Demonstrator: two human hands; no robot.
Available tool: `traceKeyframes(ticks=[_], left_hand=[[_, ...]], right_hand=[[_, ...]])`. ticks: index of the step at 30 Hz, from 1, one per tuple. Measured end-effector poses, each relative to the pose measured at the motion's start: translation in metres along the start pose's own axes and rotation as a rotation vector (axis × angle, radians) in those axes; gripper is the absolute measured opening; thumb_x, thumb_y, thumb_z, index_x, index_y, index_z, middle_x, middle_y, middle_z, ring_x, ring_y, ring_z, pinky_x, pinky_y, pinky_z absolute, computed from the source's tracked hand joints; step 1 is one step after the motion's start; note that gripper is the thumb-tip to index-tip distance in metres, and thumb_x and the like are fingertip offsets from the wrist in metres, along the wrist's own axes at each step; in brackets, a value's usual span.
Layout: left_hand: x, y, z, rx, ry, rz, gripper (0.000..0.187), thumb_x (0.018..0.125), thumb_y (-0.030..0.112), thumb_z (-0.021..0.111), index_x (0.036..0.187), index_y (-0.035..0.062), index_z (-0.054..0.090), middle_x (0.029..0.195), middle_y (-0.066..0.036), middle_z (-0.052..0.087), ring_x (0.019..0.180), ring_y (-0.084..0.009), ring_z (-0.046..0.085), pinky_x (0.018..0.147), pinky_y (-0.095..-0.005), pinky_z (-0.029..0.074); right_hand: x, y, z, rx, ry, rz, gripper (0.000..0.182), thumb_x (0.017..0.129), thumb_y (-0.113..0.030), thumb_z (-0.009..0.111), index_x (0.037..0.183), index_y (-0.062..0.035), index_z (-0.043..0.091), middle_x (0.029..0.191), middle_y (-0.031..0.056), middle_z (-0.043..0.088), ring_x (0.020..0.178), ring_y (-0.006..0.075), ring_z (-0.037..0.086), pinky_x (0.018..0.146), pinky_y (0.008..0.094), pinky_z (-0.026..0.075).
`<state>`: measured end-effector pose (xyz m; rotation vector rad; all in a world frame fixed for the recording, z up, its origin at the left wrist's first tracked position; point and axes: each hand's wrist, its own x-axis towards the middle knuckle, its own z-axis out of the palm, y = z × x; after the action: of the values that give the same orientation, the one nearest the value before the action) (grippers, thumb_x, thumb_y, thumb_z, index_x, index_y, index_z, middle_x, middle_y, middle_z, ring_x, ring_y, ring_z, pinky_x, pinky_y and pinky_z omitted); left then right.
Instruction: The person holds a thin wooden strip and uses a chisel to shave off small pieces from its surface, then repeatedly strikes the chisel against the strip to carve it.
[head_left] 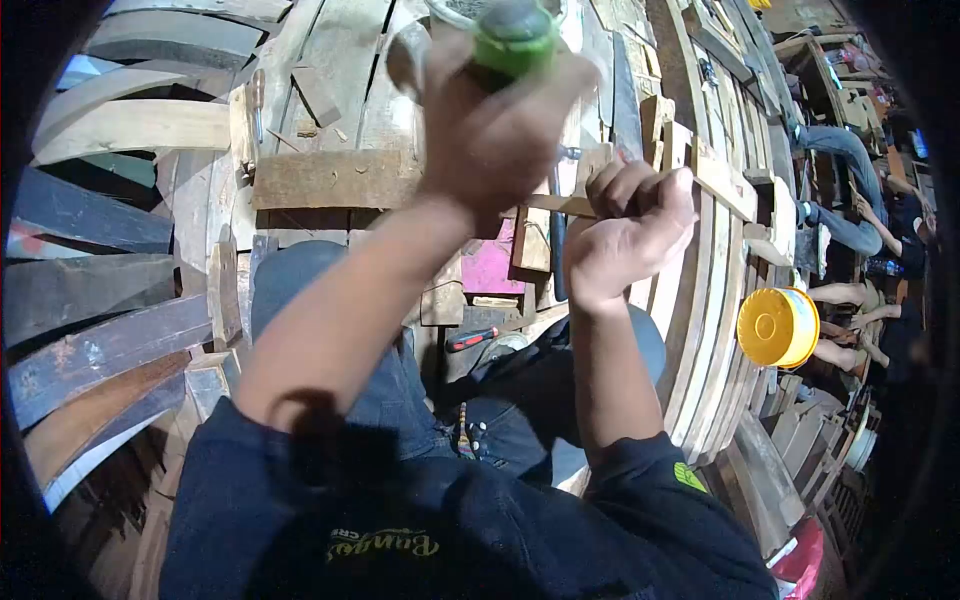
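My left hand (495,135), smeared by motion, is closed around a green thing with a dark rounded end (515,40), raised over the bench; its kind is too blurred to tell. To its right, lower, my right hand (630,225) is a fist with the thumb on top, closed on a thin wooden strip (565,204) that points left. A brown board (335,180) lies crosswise left of the hands. Below the strip are a short wood block (533,242) and a pink flat piece (490,268). Near my knees rests a tool with a red and black handle (472,340).
Curved wooden pieces (130,130) are stacked along the left. Long pale slats (700,320) run along the right. Beyond them is a yellow bucket (775,328). Other people sit at the far right, one in blue jeans (845,150). A loose dark wood piece (316,97) lies on the planks.
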<state>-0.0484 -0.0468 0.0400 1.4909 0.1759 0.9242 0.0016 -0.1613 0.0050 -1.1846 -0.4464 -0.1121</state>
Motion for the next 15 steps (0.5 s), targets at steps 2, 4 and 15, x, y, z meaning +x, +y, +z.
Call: traceKeyframes(ticks=[2,4,15], left_hand=[[-0.003,-0.014,0.005,-0.018,-0.045,0.081,0.01,0.092,0.006,0.05,0.089,0.0061,0.059,0.068,0.002,0.05,0.052,-0.0052,0.047,0.044,-0.0228,0.036],[0.005,-0.013,-0.003,0.238,-0.013,0.287,0.009,0.092,0.006,0.05,0.09,0.0061,0.059,0.07,0.002,0.051,0.052,-0.0048,0.047,0.045,-0.0223,0.036],[0.005,-0.034,0.004,0.603,0.087,0.517,0.007,0.081,0.003,0.056,0.085,0.0034,0.062,0.073,-0.008,0.061,0.06,-0.019,0.058,0.058,-0.0298,0.045]], right_hand=[[0.007,0.008,-0.007,-0.145,-0.017,-0.159,0.038,0.099,-0.022,0.034,0.065,-0.0046,0.034,0.052,0.0021,0.031,0.047,0.0111,0.031,0.044,0.0275,0.027],[0.01,0.008,-0.008,-0.06,-0.016,-0.125,0.036,0.099,-0.018,0.033,0.066,-0.0045,0.034,0.053,0.0022,0.032,0.048,0.0114,0.031,0.045,0.0277,0.028],[0.007,0.002,0.003,0.029,-0.018,-0.021,0.046,0.099,-0.026,0.033,0.058,-0.0052,0.036,0.05,0.0032,0.036,0.044,0.0119,0.034,0.043,0.0275,0.025]])
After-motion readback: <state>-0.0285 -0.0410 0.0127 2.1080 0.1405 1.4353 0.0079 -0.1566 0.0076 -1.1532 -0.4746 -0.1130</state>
